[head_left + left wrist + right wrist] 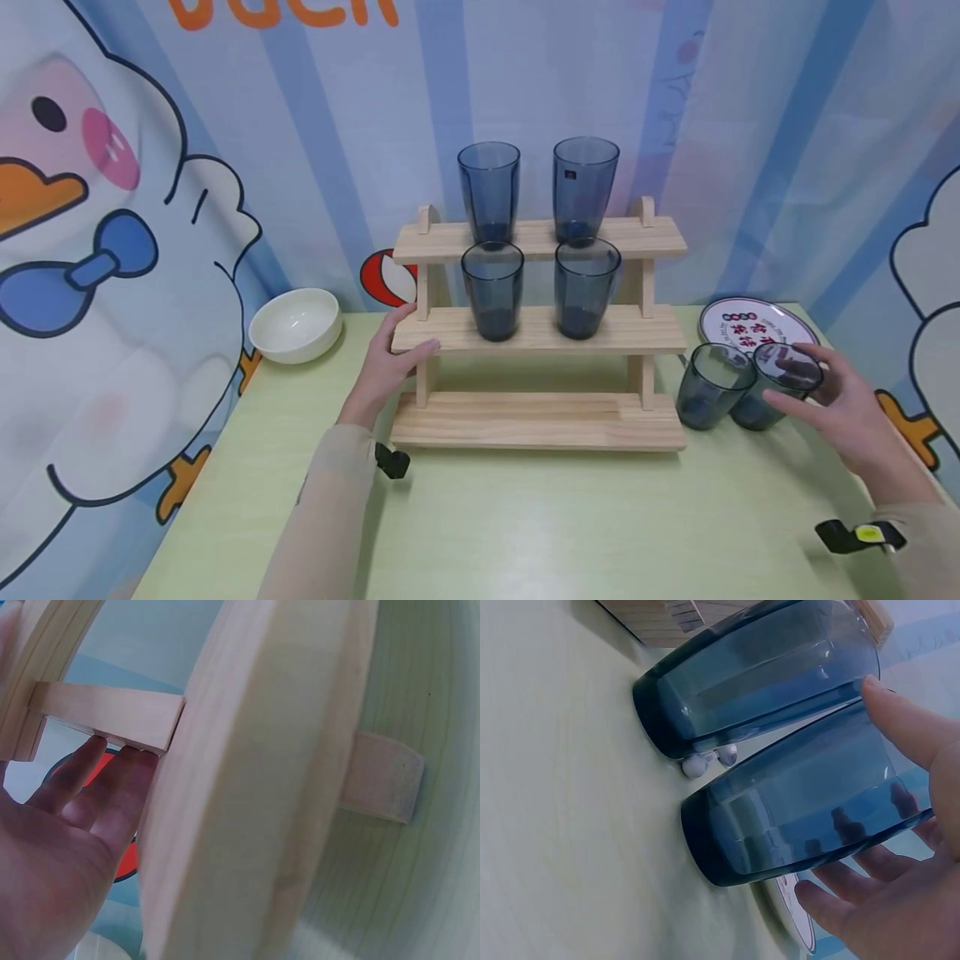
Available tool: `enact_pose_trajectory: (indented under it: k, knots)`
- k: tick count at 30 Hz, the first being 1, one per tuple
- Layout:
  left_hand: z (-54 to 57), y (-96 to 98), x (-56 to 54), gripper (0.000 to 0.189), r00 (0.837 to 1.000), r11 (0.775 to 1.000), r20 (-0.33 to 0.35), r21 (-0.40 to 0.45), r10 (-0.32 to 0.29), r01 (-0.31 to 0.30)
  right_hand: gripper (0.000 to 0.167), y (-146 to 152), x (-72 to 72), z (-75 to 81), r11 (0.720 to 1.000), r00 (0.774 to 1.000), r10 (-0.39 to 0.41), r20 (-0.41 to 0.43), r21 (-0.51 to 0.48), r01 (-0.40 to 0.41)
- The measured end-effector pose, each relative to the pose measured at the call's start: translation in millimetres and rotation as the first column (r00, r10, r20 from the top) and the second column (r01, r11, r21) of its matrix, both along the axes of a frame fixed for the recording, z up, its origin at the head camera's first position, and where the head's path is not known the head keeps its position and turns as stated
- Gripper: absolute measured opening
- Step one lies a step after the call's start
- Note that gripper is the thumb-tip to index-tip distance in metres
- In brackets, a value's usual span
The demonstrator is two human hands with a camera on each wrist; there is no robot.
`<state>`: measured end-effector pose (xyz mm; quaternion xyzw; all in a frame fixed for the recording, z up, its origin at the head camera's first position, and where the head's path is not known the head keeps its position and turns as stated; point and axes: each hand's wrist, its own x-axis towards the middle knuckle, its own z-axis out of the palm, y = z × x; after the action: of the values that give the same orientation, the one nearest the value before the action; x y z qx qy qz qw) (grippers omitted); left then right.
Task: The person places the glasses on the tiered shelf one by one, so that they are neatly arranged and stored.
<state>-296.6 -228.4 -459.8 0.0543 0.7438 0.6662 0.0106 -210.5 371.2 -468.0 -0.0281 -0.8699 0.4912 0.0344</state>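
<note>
A three-tier wooden display rack (525,421) stands on the table. My left hand (392,354) holds the left end of its middle shelf, thumb in front; in the left wrist view, the fingers (112,784) reach behind to an upright. Two blue tinted glasses stand upright on the top tier, and two more, one a left glass (492,292), on the middle tier. Right of the rack, my right hand (847,408) grips a blue glass (795,802) near its rim, thumb on one side, fingers on the other. Another glass (757,679) stands close beside it.
A white bowl (296,327) sits at the back left of the table. Behind the two right glasses is a white plate (756,323) with red characters. A small pale object (697,763) shows behind the glasses. A duck-print curtain (337,125) hangs behind the table.
</note>
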Motion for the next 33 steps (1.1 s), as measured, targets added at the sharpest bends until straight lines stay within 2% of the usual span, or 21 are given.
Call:
enact_pose_trajectory:
  k: [9, 14, 17, 21, 25, 29, 33]
  knots:
    - [0.5, 1.5, -1.3, 0.074, 1.000, 1.000, 0.001, -0.006, -0.004, 0.004, 0.091, 2, 2.9, -5.6, 1.000, 0.999, -0.027, -0.027, -0.006, 0.027]
    - [0.0, 2.5, -2.6, 0.073, 1.000, 1.000, 0.002, -0.002, -0.011, 0.011, 0.090, 1, 7.5, -7.1, 0.994, 0.994, -0.095, -0.061, 0.044, 0.097]
    - [-0.2, 2.6, -2.8, 0.074, 1.000, 1.000, 0.002, 0.000, -0.012, 0.012, 0.091, 0, 12.8, -8.6, 0.988, 0.988, -0.134, -0.076, 0.066, 0.139]
    - [-0.1, 2.4, -2.1, 0.074, 1.000, 1.000, 0.004, 0.007, -0.007, 0.007, 0.089, 0, 21.4, -10.2, 0.986, 0.984, -0.154, -0.093, 0.048, 0.159]
    - [-0.2, 1.8, -1.3, 0.074, 1.000, 1.000, 0.002, 0.017, -0.004, 0.004, 0.088, -1, 28.8, -9.4, 0.981, 0.980, -0.173, -0.102, 0.076, 0.181]
    - [-0.4, 0.9, -0.3, 0.074, 1.000, 1.000, -0.004, 0.005, -0.003, 0.003, 0.088, -5, 36.9, -4.4, 0.974, 0.978, -0.189, -0.091, 0.111, 0.199]
    - [0.1, 0.0, 0.4, 0.073, 1.000, 1.000, -0.012, -0.005, 0.000, 0.000, 0.088, -10, 46.9, 2.6, 0.975, 0.975, -0.183, -0.126, 0.107, 0.197]
